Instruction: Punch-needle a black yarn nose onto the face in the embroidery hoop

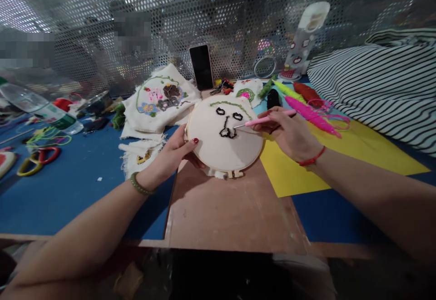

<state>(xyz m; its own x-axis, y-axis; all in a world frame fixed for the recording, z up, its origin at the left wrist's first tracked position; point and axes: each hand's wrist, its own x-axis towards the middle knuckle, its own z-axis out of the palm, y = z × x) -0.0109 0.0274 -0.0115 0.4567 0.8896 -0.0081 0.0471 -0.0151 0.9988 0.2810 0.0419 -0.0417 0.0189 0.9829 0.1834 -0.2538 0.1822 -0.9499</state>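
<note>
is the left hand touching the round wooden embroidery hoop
Touching: the head view shows the left hand gripping the round wooden embroidery hoop at its left rim, thumb on the cloth.

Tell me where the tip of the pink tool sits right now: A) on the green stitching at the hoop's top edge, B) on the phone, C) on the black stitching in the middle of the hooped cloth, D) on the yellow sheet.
C: the right hand holds the pink tool with its metal tip at the black stitching on the hooped cloth, which the left hand steadies.
</note>
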